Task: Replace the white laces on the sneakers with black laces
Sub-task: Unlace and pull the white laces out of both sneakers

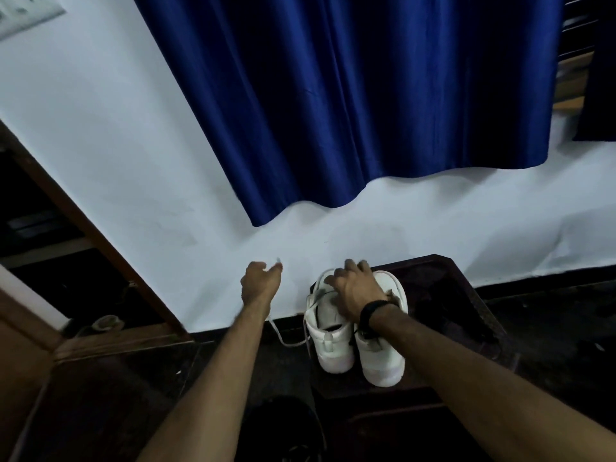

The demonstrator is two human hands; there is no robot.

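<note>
Pinning the sneakers [358,331] down on the dark counter [466,295] is the right hand [355,291], laid across the tops of both with its fingers [336,278] spread and fairly straight, pressing rather than gripping; a black band [373,313] sits on that wrist. That weight most likely keeps the pair from sliding while the lace is drawn out.

Out to the side, clear of the shoes and raised in front of the white wall [133,161], the left hand [260,281] pinches the tip of a white lace [283,338] between thumb and fingers. The lace trails down under that forearm and loops back to the left sneaker, slack near the floor, so it seems partly unthreaded. Both arms reach forward, nearly straight. The right sneaker appears to carry dark lacing, though blur makes this uncertain.
</note>
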